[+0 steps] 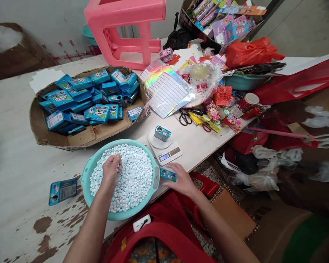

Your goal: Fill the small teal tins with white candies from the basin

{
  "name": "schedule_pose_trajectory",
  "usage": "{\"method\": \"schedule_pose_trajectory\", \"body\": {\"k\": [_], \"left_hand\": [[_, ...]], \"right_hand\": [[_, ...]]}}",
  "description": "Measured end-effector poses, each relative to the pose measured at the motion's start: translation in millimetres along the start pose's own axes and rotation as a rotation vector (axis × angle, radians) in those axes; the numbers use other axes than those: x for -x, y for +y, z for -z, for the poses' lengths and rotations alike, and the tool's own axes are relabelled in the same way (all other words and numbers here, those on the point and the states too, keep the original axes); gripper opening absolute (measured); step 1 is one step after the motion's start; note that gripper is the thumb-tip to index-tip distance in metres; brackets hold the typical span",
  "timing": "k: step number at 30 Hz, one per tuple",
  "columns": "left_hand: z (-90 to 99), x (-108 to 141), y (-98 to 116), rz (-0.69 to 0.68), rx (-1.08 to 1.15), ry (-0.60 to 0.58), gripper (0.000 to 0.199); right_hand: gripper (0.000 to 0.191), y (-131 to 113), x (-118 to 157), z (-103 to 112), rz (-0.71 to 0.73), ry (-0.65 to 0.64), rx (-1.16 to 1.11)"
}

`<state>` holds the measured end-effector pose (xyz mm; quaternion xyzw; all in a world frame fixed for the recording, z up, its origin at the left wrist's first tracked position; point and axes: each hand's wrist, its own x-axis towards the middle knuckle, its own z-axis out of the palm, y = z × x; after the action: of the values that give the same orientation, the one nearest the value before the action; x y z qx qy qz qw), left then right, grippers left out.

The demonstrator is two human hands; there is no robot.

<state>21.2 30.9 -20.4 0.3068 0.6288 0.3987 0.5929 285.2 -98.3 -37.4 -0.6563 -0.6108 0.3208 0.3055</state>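
Observation:
My left hand [112,170] is closed over the white candies [134,179] in the teal basin [85,179]; what its fingers hold, if anything, is hidden. At the basin's right rim, my right hand [179,179] holds a small blue box [168,175] between thumb and fingers. Behind it, another blue box [162,133] rests on the round plate of a white scale [172,153] with a lit display. A flat blue pack [63,191] lies on the table left of the basin.
A cardboard tray [82,140] of blue boxes stands behind the basin. Beyond are a pink stool [126,11], shiny label sheets [167,89], scissors [185,117] and a red bag [252,53]. The table's front edge runs right of the scale.

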Motion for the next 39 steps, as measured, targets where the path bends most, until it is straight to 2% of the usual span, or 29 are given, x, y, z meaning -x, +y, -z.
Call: {"method": "schedule_pose_trajectory", "body": {"k": [2, 6, 8, 10, 13, 16, 19, 22, 24, 27, 28, 32, 35, 37, 39], "left_hand": [[-2.3, 0.4, -1.4, -0.003, -0.034, 0.018, 0.03], [-9.1, -0.1, 0.5, -0.078, -0.143, 0.01, 0.028], [-10.3, -1.4, 1.4, -0.146, -0.275, 0.009, 0.028], [-8.7, -3.3, 1.2, -0.261, -0.512, -0.012, 0.025], [-3.3, -5.7, -0.6, -0.459, -0.866, -0.09, 0.019], [0.6, -5.6, -1.8, -0.546, -0.93, -0.057, 0.021], [-0.7, -2.5, 0.0, -0.512, -0.801, -0.029, 0.024], [-6.3, 1.7, 4.2, -0.386, -0.596, -0.04, 0.025], [-12.0, 5.3, 8.2, -0.276, -0.4, -0.029, 0.027], [-25.7, 13.2, 18.4, -0.098, -0.044, -0.025, 0.034], [-31.9, 16.3, 23.0, -0.049, 0.083, -0.042, 0.037], [-59.9, 24.7, 40.2, 0.178, 0.48, -0.175, 0.044], [-72.1, 24.5, 42.7, 0.303, 0.542, -0.193, 0.036], [-71.1, 23.0, 38.8, 0.29, 0.532, -0.191, 0.028], [-62.1, 21.5, 33.3, 0.225, 0.456, -0.207, 0.026]], "right_hand": [[0.05, -3.1, 6.7, -11.1, 0.04, -0.038, 0.121], [0.034, 2.1, 12.4, -23.8, -0.017, 0.083, 0.271], [0.032, 5.4, 13.7, -22.2, -0.028, 0.114, 0.296], [0.032, 6.4, 13.7, -16.3, -0.027, 0.111, 0.261], [0.046, 5.1, 2.3, -3.7, -0.048, 0.165, 0.144], [0.064, 6.3, -35.1, 5.9, -0.098, 0.328, 0.043], [0.069, 11.9, -92.5, 7.3, -0.115, 0.426, -0.073], [0.048, 11.6, -139.4, 6.5, -0.094, 0.418, -0.186], [0.035, 1.1, -150.6, 10.4, -0.072, 0.402, -0.209], [0.032, -33.3, -137.7, 23.3, 0.011, 0.4, -0.202], [0.033, -47.6, -129.4, 27.5, 0.087, 0.391, -0.179], [0.032, -92.7, -102.7, 29.5, 0.285, 0.214, -0.031], [0.031, -102.4, -96.4, 17.6, 0.299, 0.171, 0.023], [0.031, -102.7, -94.1, 11.8, 0.283, 0.167, 0.032], [0.032, -102.3, -90.0, 11.8, 0.271, 0.166, -0.014]]}}
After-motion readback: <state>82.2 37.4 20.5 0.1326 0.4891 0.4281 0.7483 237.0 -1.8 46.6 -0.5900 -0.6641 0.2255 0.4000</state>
